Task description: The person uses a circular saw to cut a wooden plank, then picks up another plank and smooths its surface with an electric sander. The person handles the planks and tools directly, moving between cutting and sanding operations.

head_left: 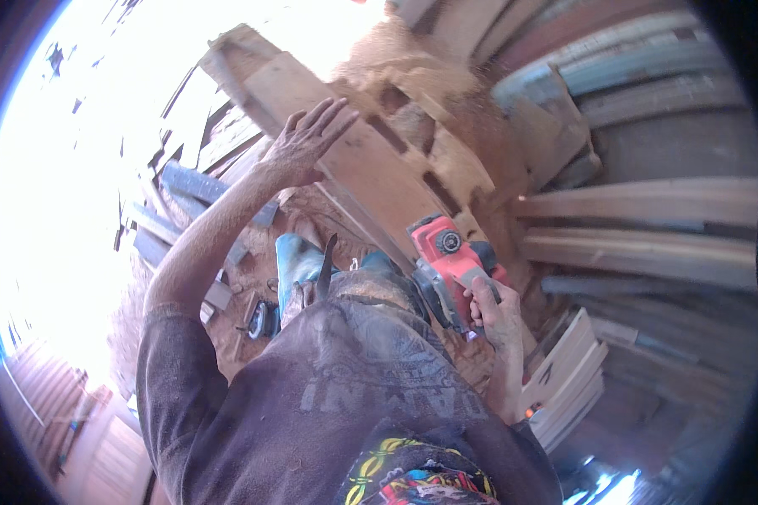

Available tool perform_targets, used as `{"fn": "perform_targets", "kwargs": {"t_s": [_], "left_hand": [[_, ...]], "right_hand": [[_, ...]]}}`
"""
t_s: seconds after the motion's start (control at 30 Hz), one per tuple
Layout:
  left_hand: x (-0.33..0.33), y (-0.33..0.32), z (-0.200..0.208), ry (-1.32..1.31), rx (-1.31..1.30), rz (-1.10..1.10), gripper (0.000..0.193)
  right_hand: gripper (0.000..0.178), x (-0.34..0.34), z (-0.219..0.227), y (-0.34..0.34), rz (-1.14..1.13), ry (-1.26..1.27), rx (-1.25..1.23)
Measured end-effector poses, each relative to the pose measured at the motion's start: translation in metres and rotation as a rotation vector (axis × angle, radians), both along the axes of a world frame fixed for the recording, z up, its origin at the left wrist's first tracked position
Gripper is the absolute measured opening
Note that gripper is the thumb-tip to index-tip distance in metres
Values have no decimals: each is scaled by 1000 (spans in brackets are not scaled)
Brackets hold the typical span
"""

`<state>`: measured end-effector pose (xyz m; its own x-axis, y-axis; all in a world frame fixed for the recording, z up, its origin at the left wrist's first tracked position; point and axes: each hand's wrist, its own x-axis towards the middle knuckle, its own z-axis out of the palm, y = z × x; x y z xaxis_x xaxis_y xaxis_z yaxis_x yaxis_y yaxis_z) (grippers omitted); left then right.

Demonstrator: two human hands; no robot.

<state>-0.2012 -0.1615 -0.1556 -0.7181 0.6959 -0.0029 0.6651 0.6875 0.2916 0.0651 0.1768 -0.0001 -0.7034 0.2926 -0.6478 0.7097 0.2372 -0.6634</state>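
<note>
A red and black electric hand planer (448, 261) rests on the near end of a long wooden board (377, 172). My right hand (493, 311) is wrapped round the planer's rear handle. Farther up the board, my left hand (310, 139) lies flat with its fingers stretched out across the wood. The board slants from the upper left down toward my right side. Along its right edge sits a wooden piece with dark slots (440, 189), dusted with shavings. The planer's underside is hidden.
Sawdust (396, 50) is heaped beyond the board. Stacked timber planks (648, 202) fill the right side. Wood offcuts (181, 189) litter the ground at left, with a small blue and black object (264, 320) near my feet. Pale boards (564, 379) lean at the lower right.
</note>
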Motion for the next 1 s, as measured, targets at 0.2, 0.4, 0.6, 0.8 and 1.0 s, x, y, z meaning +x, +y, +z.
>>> {"fn": "perform_targets", "kwargs": {"t_s": [0.2,0.4,0.6,0.8,1.0], "left_hand": [[-13,45,8,-72,-225,-207,157],[20,55,17,-52,-241,-81,154],[110,65,11,-88,-155,317,148],[159,49,-24,-80,9,559,135],[202,13,4,-438,23,784,125]], "right_hand": [[47,92,-7,36,-321,69,-67],[45,127,-13,68,-324,126,-74],[40,157,-12,103,-322,169,-25],[41,153,-30,115,-231,168,11],[48,141,-39,118,-58,70,94]]}}
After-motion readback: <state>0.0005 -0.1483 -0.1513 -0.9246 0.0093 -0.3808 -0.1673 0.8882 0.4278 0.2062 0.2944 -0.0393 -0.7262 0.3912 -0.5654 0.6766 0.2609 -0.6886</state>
